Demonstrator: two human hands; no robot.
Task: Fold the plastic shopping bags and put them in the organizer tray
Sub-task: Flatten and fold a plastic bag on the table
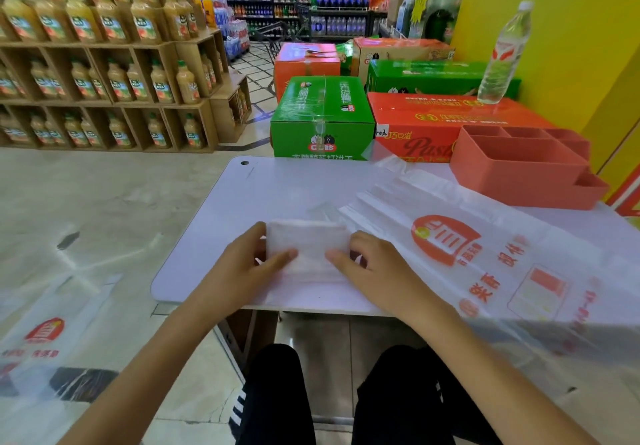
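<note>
folded plastic bag [306,254]: white, translucent, a compact rectangle lying flat near the front edge of the white bench [221,222], between the two hands. left hand [242,268]: at the bag's left edge, thumb laid across the near part of the fold, fingers [258,233] curled round the left edge, so the hand grips the bag. right hand [367,264]: at the bag's right edge, thumb lying on top of the fold, fingers bent down over the right side, clamped on the bag. second plastic bag [485,264]: unfolded, spread flat over the right half of the bench, printed with an orange-red logo and characters, its near end hanging past the bench edge; it lies just beside the folded one, whether under it i cannot tell. organizer tray [519,174]: coral-coloured, with several compartments, at the far right corner of the bench, well apart from the folded bag; no bag visible in the compartments seen from here. third plastic bag [45,337]: same print, on the floor to the left of the bench. behind the bench: green carton [322,115], orange-red carton [433,122] with a clear water bottle [502,56] upright on it. far left: wooden shelves [114,94] stocked with juice bottles.
</note>
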